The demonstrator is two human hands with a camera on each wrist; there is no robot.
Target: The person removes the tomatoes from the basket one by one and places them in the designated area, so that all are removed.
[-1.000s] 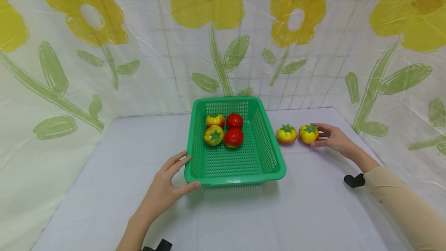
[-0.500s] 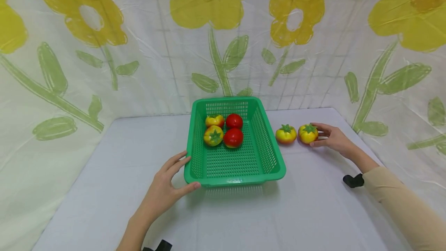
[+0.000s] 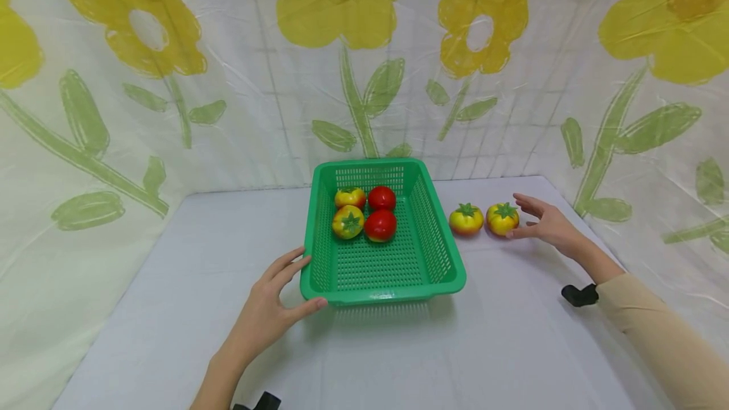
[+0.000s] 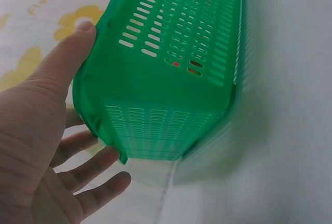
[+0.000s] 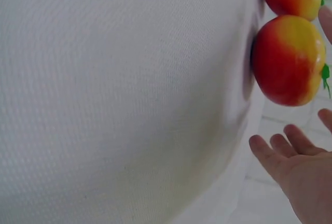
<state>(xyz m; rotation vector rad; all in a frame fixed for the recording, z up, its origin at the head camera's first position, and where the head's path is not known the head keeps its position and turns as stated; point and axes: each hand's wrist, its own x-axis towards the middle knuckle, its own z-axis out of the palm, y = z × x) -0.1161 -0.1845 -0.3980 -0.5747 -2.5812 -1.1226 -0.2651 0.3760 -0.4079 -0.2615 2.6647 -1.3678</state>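
Note:
A green perforated plastic basket [image 3: 378, 297] stands on the white table. My left hand [image 3: 267, 299] rests its spread, fairly straight fingers and thumb against the near left corner; in the left wrist view the thumb [image 4: 82, 37] touches the rim. Two yellow-red toy tomatoes with green leafy tops sit side by side right of the basket: a left tomato [image 3: 466, 221] and a right tomato [image 3: 503, 221]. Beside the right tomato my right hand [image 3: 549, 229] is spread, and the right wrist view shows a gap between its fingers and the tomato [image 5: 288, 60].
Inside the basket lie two red tomatoes, a rear one [image 3: 381, 198] and a front one [image 3: 380, 225], plus two yellow-red tomatoes [image 3: 348, 223] on the left. A flower-printed curtain [image 3: 245, 112] hangs behind and beside the white table [image 3: 393, 359].
My right hand's fingers have spread and come away from the right tomato, which stays in its place on the table. The left hand and basket look unmoved.

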